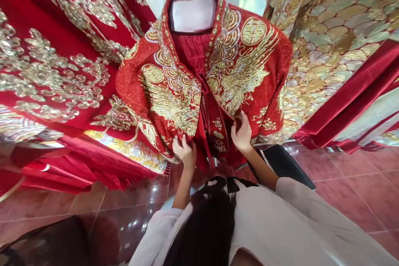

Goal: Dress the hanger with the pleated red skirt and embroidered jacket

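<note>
A red wedding-style jacket [243,66] with gold and silver phoenix embroidery hangs open in front of me on a padded form. My left hand [184,151] holds the lower front edge of its left panel, fingers curled into the cloth. My right hand [241,132] pinches the opposite front edge, a little higher. A red inner garment with a tied cord [202,77] shows between the panels. The upper part of the form [193,14] shows white at the collar.
Heavily embroidered red robes [56,75] hang to the left, and a gold-scaled garment [330,45] hangs to the right. A black chair back [286,166] stands just right of my right forearm. Polished red floor tiles [349,191] run beneath everything.
</note>
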The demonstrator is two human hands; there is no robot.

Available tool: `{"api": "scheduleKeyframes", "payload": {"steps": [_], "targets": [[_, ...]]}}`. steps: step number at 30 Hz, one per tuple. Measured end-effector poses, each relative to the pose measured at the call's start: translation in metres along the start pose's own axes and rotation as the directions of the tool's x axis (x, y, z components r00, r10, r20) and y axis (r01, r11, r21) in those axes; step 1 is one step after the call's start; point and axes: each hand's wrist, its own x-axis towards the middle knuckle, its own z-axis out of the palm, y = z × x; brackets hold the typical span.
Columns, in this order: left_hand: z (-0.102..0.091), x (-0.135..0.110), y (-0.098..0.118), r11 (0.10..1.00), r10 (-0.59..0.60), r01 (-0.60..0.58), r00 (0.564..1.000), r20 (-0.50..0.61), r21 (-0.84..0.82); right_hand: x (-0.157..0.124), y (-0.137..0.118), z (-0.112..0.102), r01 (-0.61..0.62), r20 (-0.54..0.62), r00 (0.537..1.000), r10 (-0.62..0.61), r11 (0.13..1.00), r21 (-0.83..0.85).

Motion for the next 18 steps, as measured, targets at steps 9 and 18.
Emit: {"api": "scheduleKeyframes", "payload": {"steps": [9,18], "targets": [[-0.006,-0.069,0.022,0.974,0.064,-0.019,0.978,0.196,-0.226,-0.041,-0.064,-0.017,0.097,0.239,0.958,-0.162,0.960,0.262],[0.017,-0.058,0.035,0.903,-0.083,0.195,0.954,0.288,-0.383,-0.010,-0.035,0.017,-0.087,0.314,0.949,-0.030,0.933,0.349]]}}
